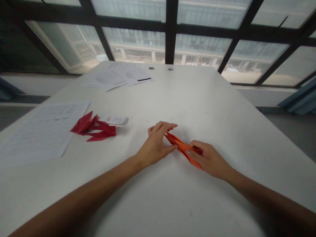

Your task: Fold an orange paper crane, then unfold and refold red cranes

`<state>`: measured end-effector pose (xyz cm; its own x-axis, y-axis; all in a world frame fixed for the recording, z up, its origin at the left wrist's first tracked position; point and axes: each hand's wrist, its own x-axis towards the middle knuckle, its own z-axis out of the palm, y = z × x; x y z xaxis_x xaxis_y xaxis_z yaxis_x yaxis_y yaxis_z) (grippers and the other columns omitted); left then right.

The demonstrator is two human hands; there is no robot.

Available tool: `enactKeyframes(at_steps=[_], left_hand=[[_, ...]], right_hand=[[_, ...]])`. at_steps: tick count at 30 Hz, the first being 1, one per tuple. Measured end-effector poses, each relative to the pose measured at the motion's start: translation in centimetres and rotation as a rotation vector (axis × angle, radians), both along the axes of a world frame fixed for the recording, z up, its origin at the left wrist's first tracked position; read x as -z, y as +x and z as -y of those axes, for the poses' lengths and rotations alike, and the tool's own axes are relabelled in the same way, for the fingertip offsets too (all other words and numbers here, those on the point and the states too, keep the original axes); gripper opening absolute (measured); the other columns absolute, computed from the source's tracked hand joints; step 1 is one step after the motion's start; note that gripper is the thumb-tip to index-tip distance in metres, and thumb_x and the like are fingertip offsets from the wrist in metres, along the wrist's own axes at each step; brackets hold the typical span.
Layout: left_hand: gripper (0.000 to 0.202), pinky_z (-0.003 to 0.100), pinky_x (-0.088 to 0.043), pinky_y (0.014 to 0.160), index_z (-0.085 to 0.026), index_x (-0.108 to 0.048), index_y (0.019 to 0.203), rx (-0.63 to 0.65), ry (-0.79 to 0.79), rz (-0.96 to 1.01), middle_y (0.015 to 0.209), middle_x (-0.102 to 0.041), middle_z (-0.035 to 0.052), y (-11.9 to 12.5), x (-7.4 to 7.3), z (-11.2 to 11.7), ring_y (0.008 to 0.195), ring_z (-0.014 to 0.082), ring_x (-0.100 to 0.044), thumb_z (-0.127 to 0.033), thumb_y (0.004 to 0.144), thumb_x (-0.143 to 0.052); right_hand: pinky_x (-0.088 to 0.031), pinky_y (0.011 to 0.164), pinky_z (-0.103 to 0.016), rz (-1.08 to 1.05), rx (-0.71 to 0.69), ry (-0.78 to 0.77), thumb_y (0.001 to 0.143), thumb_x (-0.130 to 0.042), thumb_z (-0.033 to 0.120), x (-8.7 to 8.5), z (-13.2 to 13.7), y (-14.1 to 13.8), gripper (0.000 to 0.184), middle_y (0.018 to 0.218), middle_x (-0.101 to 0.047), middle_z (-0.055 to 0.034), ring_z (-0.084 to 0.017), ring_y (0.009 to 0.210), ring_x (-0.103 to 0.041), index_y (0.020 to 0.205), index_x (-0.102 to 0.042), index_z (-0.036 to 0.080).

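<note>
- Two bare forearms reach in from the near edge of a white desk (197, 98).
- The right hand (209, 159) pinches the near end of a folded orange paper (181, 146), its thumb pressed on top.
- The left hand (155, 144) pinches the far tip, thumb under and fingers stretched loosely over it.
- The orange paper lies low between both hands at mid-desk, slanting away to the left.
- A clean fold here likely needs the right grip held firm while the left lines up the edges before pressing.
- Further left sits a red folded paper (93, 128), touching a small white card (115, 119), beside a printed sheet (41, 131).
- At the far end lie loose papers (118, 77), below dark-framed windows (202, 49).
</note>
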<state>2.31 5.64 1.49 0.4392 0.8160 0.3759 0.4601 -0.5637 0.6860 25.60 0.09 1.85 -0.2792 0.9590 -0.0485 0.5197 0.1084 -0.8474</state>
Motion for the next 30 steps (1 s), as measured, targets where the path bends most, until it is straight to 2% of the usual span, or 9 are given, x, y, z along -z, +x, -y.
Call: enactKeyframes(at_steps=[2,4,6,8,12,18,23,26,30], left_hand=[[0.077,0.048,-0.049,0.102,-0.027,-0.044,0.142,-0.063,-0.154,0.252,0.138,-0.057,0.0125,0.5,0.0,0.2,0.117,0.0245,-0.062,-0.027,0.076,-0.084],[0.077,0.043,-0.056,0.092,-0.025,-0.041,0.142,-0.018,-0.419,0.444,0.137,-0.059,0.0147,1.1,0.1,0.5,0.110,0.0227,-0.067,-0.034,0.079,-0.083],[0.064,0.038,-0.058,0.084,-0.021,-0.047,0.136,0.103,-0.656,0.523,0.116,-0.069,0.0117,1.6,0.0,0.9,0.095,0.0196,-0.070,-0.037,0.083,-0.080],[0.054,0.033,-0.056,0.077,-0.018,-0.053,0.127,0.180,-0.749,0.569,0.093,-0.071,0.0055,1.9,0.0,1.3,0.081,0.0163,-0.069,-0.037,0.084,-0.080],[0.040,0.028,-0.053,0.071,-0.018,-0.058,0.116,0.156,-0.739,0.589,0.085,-0.068,0.0011,2.1,0.1,1.5,0.075,0.0131,-0.065,-0.035,0.085,-0.078],[0.039,0.033,-0.057,0.080,-0.020,-0.056,0.114,0.093,-0.678,0.601,0.090,-0.068,0.0014,2.1,0.8,1.5,0.081,0.0149,-0.068,-0.034,0.084,-0.077],[0.046,0.029,-0.054,0.072,-0.021,-0.053,0.118,0.137,-0.665,0.582,0.084,-0.067,-0.0002,2.5,0.8,2.2,0.076,0.0143,-0.065,-0.037,0.084,-0.080],[0.046,0.028,-0.053,0.074,-0.022,-0.053,0.119,0.149,-0.655,0.591,0.084,-0.067,-0.0006,2.7,0.8,2.5,0.077,0.0140,-0.065,-0.035,0.085,-0.081],[0.051,0.029,-0.053,0.078,-0.021,-0.053,0.125,0.160,-0.694,0.622,0.086,-0.067,-0.0005,2.7,0.7,2.6,0.080,0.0148,-0.066,-0.033,0.085,-0.082]], right_hand=[[-0.036,0.057,-0.028,-0.135,0.081,-0.090,0.098,-0.060,0.043,0.1,-0.2,0.0,0.027,0.069,-0.056,0.0035,-0.013,0.062,-0.049,0.082,-0.064,0.021],[-0.037,0.058,-0.028,-0.275,0.154,-0.151,0.095,-0.063,0.047,0.1,-0.3,-0.2,0.029,0.070,-0.057,0.0033,-0.013,0.062,-0.049,0.084,-0.064,0.021],[-0.042,0.062,-0.028,-0.413,0.179,-0.217,0.093,-0.066,0.049,0.0,-0.2,-0.5,0.029,0.076,-0.063,0.0011,-0.014,0.065,-0.054,0.088,-0.065,0.021],[-0.048,0.070,-0.031,-0.516,0.157,-0.284,0.092,-0.068,0.050,-0.1,-0.1,-0.8,0.029,0.083,-0.070,-0.0023,-0.017,0.074,-0.062,0.091,-0.067,0.021],[-0.054,0.080,-0.035,-0.573,0.128,-0.305,0.094,-0.065,0.048,0.1,0.0,-1.0,0.029,0.090,-0.075,-0.0054,-0.021,0.084,-0.069,0.092,-0.073,0.020],[-0.055,0.087,-0.035,-0.481,0.121,-0.160,0.094,-0.065,0.037,0.5,-0.1,-1.0,0.019,0.101,-0.077,-0.0038,-0.020,0.092,-0.071,0.106,-0.072,0.023],[-0.058,0.075,-0.032,-0.452,0.216,-0.042,0.089,-0.072,0.032,0.8,0.1,-1.3,0.027,0.104,-0.074,-0.0050,-0.018,0.084,-0.071,0.113,-0.064,0.022],[-0.058,0.073,-0.031,-0.476,0.241,-0.001,0.087,-0.074,0.029,1.0,0.1,-1.3,0.036,0.108,-0.073,-0.0046,-0.017,0.084,-0.070,0.121,-0.063,0.025],[-0.058,0.077,-0.031,-0.516,0.222,-0.009,0.087,-0.074,0.025,1.1,-0.1,-1.3,0.024,0.102,-0.074,-0.0036,-0.018,0.088,-0.071,0.110,-0.067,0.024]])
